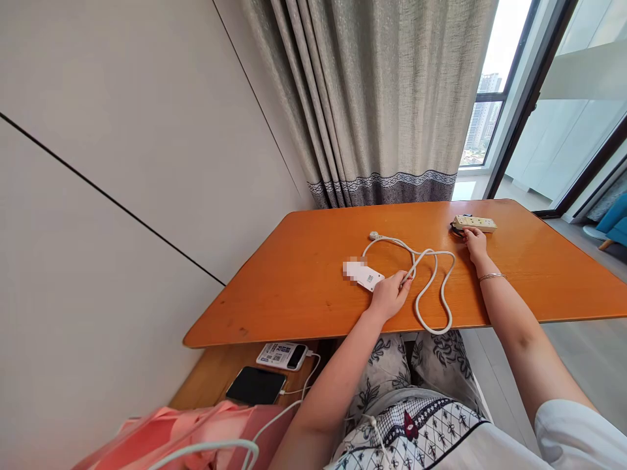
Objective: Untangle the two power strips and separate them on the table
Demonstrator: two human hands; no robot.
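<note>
A white power strip [370,277] lies on the orange wooden table, its labelled side up and one end blurred out. Its white cord [443,287] loops across the tabletop, with the plug [375,235] at the far side. My left hand [390,297] is closed around part of this cord, right beside the strip's near end. Farther off to the right, a cream power strip [482,224] with sockets upward rests near the back edge. My right hand [475,245] reaches to its left end, fingers pinched at the black cord [457,230] there; the fingertips are partly hidden.
The table [304,261] stands over my knees. Below its left edge, a white power bank [279,356] and a black phone [255,386] lie on a wooden surface, with a thin white cable between them. A pink bag [161,440] sits at lower left. Curtains [392,98] hang behind.
</note>
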